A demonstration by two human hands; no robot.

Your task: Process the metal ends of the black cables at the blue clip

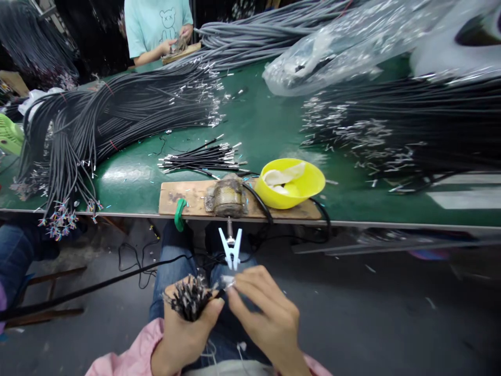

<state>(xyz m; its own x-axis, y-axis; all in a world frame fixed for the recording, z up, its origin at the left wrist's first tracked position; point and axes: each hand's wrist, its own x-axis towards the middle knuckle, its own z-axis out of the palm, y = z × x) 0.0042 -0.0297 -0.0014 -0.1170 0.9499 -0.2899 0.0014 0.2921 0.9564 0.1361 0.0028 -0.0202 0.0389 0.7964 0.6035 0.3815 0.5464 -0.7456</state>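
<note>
My left hand [183, 329] is closed around a bundle of short black cables [190, 298], their stripped ends pointing up. My right hand [266, 313] pinches the metal tip of one cable [227, 282] just right of the bundle, under a pale blue clothes peg [231, 250]. The peg hangs from a small motor [227, 197] mounted on a wooden board [172, 194] at the table's front edge. Both hands are over my lap, below the table.
A yellow bowl [309, 185] sits on the board. A small pile of short cables [203, 158] lies behind it on the green table [266, 125]. Large cable bundles [97, 120] spread left and right. Another person [158, 26] works at the far side.
</note>
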